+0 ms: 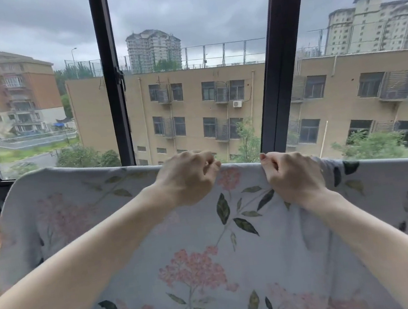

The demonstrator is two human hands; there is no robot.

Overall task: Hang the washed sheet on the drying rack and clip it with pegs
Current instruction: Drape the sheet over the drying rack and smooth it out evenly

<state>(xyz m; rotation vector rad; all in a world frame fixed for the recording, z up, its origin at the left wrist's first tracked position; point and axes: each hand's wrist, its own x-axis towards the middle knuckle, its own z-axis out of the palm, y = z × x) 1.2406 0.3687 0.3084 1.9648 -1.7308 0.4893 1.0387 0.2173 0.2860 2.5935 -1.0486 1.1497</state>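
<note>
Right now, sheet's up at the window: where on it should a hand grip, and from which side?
Grip the top edge of the sheet, coming from the near side with fingers curled over it. That edge runs taut and roughly level across the window, while the cloth below hangs slack. The left hand and right hand already pinch it there, a little apart.

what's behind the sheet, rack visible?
No rack visible. Behind the sheet, gripped along its top edge by left hand and right hand, only the window frame shows.
</note>
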